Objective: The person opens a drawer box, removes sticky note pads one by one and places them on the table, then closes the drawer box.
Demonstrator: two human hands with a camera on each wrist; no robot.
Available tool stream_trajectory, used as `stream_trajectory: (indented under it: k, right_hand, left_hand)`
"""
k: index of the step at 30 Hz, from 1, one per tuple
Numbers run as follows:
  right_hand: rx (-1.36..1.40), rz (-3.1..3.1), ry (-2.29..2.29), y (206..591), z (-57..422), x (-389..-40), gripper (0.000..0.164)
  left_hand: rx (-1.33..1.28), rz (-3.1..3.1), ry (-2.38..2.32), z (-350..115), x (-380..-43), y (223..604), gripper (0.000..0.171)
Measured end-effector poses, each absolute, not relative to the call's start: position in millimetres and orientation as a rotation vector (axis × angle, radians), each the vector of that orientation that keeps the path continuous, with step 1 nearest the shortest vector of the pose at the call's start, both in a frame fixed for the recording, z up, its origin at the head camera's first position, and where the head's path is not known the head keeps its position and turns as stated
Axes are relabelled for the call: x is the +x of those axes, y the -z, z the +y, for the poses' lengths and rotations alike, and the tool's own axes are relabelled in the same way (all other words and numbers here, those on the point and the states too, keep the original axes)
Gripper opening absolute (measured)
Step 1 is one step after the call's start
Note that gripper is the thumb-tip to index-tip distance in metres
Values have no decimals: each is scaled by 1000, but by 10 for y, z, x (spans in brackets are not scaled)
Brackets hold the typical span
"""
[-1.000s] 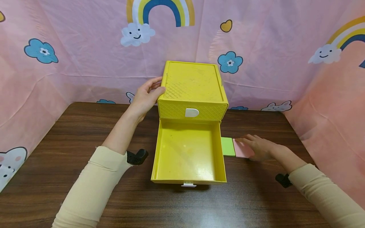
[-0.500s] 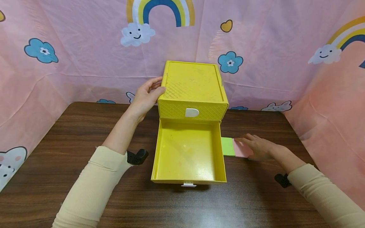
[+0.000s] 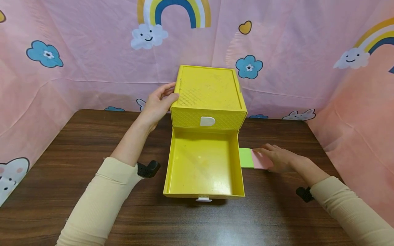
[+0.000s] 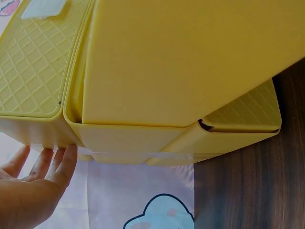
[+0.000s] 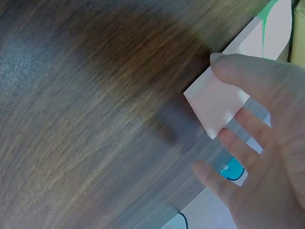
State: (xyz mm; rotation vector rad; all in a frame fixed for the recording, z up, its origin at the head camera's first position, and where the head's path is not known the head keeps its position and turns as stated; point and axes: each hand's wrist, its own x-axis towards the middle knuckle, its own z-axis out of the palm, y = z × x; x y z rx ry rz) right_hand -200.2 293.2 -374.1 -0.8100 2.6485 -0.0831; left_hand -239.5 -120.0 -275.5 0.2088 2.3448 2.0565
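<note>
A yellow drawer unit [image 3: 209,89] stands at the back of the table, one drawer [image 3: 200,164] pulled out and bare inside. My left hand [image 3: 157,106] rests against the unit's upper left side, its thumb at the top edge. In the left wrist view, the fingers [image 4: 64,167] reach fairly straight to the side wall. To the right of the drawer, a green sticky note pad [image 3: 246,158] and a pink sticky note pad [image 3: 260,160] lie edge to edge. My right hand [image 3: 281,160] holds the pink pad by opposite edges between thumb [image 5: 238,71] and fingers.
The upper drawer is closed, with a white handle [image 3: 207,121]. Below the open drawer, another latticed drawer front [image 4: 250,109] shows in the left wrist view. A patterned pink cloth [image 3: 197,48] hangs behind and beside the dark wooden table [image 3: 129,212].
Almost nothing differs. My right hand has shifted very slightly left with the pink pad's edge; the left hand and the drawer unit keep their places.
</note>
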Motion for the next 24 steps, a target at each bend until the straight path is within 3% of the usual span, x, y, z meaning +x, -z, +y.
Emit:
stream_trajectory:
  k: [24]
  right_hand:
    - [-859, 2659, 101, 3724, 2926, -2017, 73]
  left_hand:
    - [213, 2336, -2066, -1208, -2395, 2757, 49]
